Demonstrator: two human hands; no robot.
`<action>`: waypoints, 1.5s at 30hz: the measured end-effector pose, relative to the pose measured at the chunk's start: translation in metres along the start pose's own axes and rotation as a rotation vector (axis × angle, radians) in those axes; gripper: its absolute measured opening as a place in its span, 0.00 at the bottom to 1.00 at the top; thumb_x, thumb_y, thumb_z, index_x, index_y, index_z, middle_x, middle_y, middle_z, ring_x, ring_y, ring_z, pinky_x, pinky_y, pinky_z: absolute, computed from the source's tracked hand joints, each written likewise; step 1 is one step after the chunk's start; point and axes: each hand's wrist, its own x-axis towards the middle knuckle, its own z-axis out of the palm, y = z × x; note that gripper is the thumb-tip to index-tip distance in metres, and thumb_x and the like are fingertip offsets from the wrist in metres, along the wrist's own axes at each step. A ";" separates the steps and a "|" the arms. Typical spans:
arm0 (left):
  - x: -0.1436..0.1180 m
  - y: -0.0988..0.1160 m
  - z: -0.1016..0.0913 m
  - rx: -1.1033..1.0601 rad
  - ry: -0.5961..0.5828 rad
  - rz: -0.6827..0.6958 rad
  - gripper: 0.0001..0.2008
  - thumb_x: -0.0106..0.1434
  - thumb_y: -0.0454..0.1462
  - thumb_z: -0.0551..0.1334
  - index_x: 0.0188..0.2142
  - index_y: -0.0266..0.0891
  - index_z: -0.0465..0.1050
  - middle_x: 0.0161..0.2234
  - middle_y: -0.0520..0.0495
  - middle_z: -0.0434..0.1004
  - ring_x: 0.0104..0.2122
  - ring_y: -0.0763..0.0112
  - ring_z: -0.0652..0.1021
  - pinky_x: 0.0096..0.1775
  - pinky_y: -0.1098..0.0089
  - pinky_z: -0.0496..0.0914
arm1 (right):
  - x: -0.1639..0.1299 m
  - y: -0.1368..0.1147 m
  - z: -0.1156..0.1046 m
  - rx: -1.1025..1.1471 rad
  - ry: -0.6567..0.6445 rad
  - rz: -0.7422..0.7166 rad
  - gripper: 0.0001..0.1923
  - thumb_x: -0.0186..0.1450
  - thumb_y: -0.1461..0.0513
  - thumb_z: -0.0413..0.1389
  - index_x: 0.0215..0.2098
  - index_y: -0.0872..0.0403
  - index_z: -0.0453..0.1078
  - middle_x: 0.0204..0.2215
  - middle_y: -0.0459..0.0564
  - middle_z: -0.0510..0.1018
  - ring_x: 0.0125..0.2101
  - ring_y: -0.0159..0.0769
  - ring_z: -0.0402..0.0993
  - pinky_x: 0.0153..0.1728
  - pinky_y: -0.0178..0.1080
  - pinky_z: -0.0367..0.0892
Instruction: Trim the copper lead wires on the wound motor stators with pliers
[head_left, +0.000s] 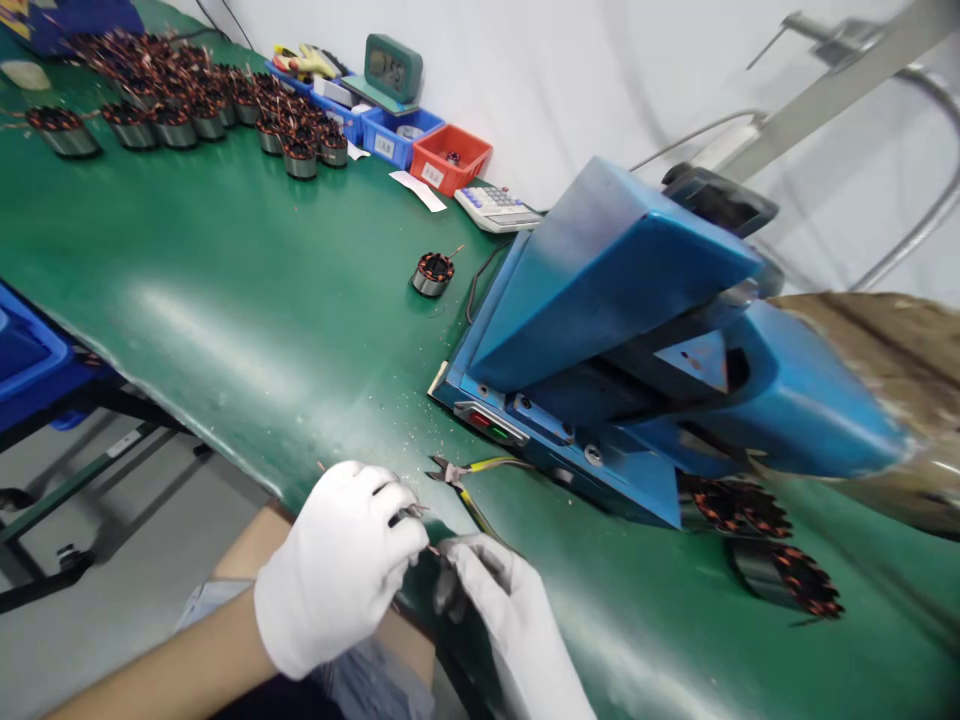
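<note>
My left hand [341, 570], in a white glove, is closed with its fingers curled at the bench's front edge. A small greyish, wiry bit [409, 512] shows between its fingers; the rest is hidden by the glove. Close by on the right, my gloved right hand [499, 610] has thumb and fingers pinched together. A tiny copper-coloured tip [433, 550] appears between the two hands, too small to name surely. Just beyond them lie side cutters [452, 472] with yellow-green handles, jaws apart. A single copper-wound stator [431, 276] sits farther back on the green bench [300, 270].
A blue machine [600, 300] with red and green buttons stands to the right, several stators [784, 578] beside it. Many stators [172, 125] crowd the back left. Along the wall are a calculator [499, 208], a red bin [451, 158], blue bins [401, 135] and a clock [392, 70].
</note>
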 end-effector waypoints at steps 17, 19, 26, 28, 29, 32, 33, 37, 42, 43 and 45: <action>-0.003 0.001 0.003 -0.092 0.069 -0.028 0.06 0.64 0.34 0.55 0.33 0.41 0.69 0.39 0.50 0.71 0.39 0.62 0.68 0.41 0.58 0.61 | 0.007 0.040 0.005 -0.526 0.304 -0.870 0.15 0.61 0.64 0.58 0.46 0.47 0.76 0.43 0.52 0.82 0.43 0.43 0.79 0.46 0.46 0.74; -0.003 0.001 0.003 -0.088 0.082 -0.018 0.05 0.63 0.33 0.55 0.33 0.41 0.69 0.39 0.49 0.72 0.40 0.62 0.69 0.42 0.58 0.61 | 0.009 0.034 0.004 -0.520 0.266 -0.861 0.13 0.61 0.63 0.59 0.44 0.47 0.77 0.41 0.51 0.82 0.42 0.42 0.79 0.45 0.44 0.75; -0.006 0.000 0.008 -0.126 0.137 -0.011 0.09 0.66 0.34 0.52 0.34 0.40 0.71 0.38 0.48 0.72 0.40 0.61 0.70 0.44 0.57 0.61 | 0.006 0.044 0.018 -0.170 0.440 -0.304 0.17 0.53 0.52 0.64 0.38 0.54 0.79 0.38 0.57 0.83 0.37 0.48 0.80 0.42 0.47 0.75; -0.006 0.000 0.009 -0.119 0.136 -0.007 0.10 0.67 0.35 0.51 0.34 0.40 0.71 0.38 0.47 0.73 0.40 0.60 0.70 0.43 0.56 0.61 | 0.004 0.046 0.023 -0.095 0.438 -0.270 0.16 0.54 0.53 0.63 0.37 0.54 0.79 0.39 0.57 0.83 0.38 0.48 0.80 0.43 0.46 0.75; -0.005 0.000 0.009 -0.114 0.134 -0.007 0.10 0.67 0.35 0.51 0.34 0.40 0.71 0.38 0.47 0.73 0.40 0.60 0.70 0.43 0.56 0.61 | 0.004 0.045 0.025 -0.081 0.433 -0.283 0.15 0.54 0.54 0.63 0.36 0.54 0.80 0.38 0.56 0.83 0.38 0.47 0.80 0.43 0.46 0.75; -0.004 0.000 0.007 -0.115 0.127 -0.025 0.09 0.66 0.35 0.51 0.33 0.39 0.70 0.38 0.47 0.72 0.39 0.60 0.70 0.42 0.56 0.61 | 0.005 0.041 0.027 -0.114 0.444 -0.386 0.09 0.55 0.59 0.62 0.32 0.52 0.80 0.35 0.55 0.84 0.36 0.47 0.81 0.41 0.46 0.76; -0.003 0.000 0.006 -0.119 0.122 -0.032 0.09 0.66 0.35 0.52 0.33 0.40 0.70 0.38 0.47 0.72 0.39 0.60 0.70 0.42 0.56 0.61 | 0.007 0.040 0.026 -0.133 0.439 -0.437 0.08 0.55 0.61 0.61 0.32 0.52 0.81 0.34 0.54 0.84 0.35 0.46 0.81 0.40 0.45 0.77; -0.004 0.001 0.003 -0.117 0.090 -0.017 0.08 0.66 0.35 0.53 0.35 0.40 0.69 0.38 0.48 0.72 0.39 0.61 0.70 0.42 0.57 0.62 | 0.010 0.038 0.020 -0.224 0.337 -0.641 0.12 0.58 0.65 0.59 0.39 0.47 0.79 0.38 0.51 0.83 0.37 0.41 0.80 0.39 0.41 0.76; -0.003 0.001 0.001 -0.030 0.103 0.033 0.04 0.63 0.34 0.55 0.33 0.39 0.69 0.40 0.48 0.73 0.40 0.60 0.70 0.40 0.59 0.63 | 0.006 0.029 0.019 -0.237 0.252 -0.529 0.06 0.60 0.62 0.57 0.26 0.51 0.75 0.25 0.48 0.77 0.28 0.35 0.72 0.31 0.36 0.68; -0.003 0.001 0.000 -0.007 0.106 0.051 0.04 0.63 0.33 0.56 0.33 0.39 0.68 0.41 0.47 0.73 0.40 0.60 0.70 0.39 0.59 0.63 | 0.005 0.025 0.020 -0.116 0.178 -0.390 0.09 0.60 0.60 0.57 0.22 0.52 0.71 0.21 0.45 0.72 0.23 0.32 0.67 0.26 0.34 0.65; -0.002 0.000 0.000 0.044 0.102 0.087 0.03 0.61 0.32 0.57 0.33 0.39 0.68 0.43 0.47 0.73 0.40 0.60 0.70 0.39 0.59 0.63 | 0.005 0.016 0.018 0.190 -0.040 -0.065 0.14 0.59 0.57 0.56 0.18 0.52 0.62 0.15 0.40 0.63 0.16 0.27 0.56 0.18 0.32 0.54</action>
